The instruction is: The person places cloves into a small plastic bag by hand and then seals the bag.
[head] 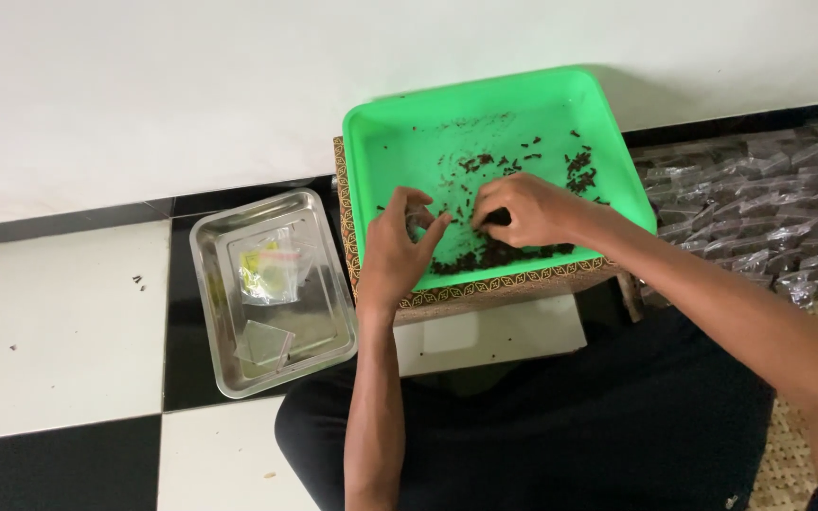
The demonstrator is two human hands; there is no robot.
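A green plastic tray [400, 132] rests on a small patterned stand [504, 286] in front of me, with small dark dried bits [485, 163] scattered over it and heaped at its near edge. My left hand [395, 251] is at the tray's near left edge, its fingers pinched on a small clear bag [417, 220]. Just to the right, my right hand [523, 210] lies over the dark heap, fingers curled onto the bits.
A steel tray [212, 284] with small clear plastic bags [272, 270] lies on the black and white tiled floor at my left. Several filled clear packets [759, 208] are piled at the right. A white wall stands behind.
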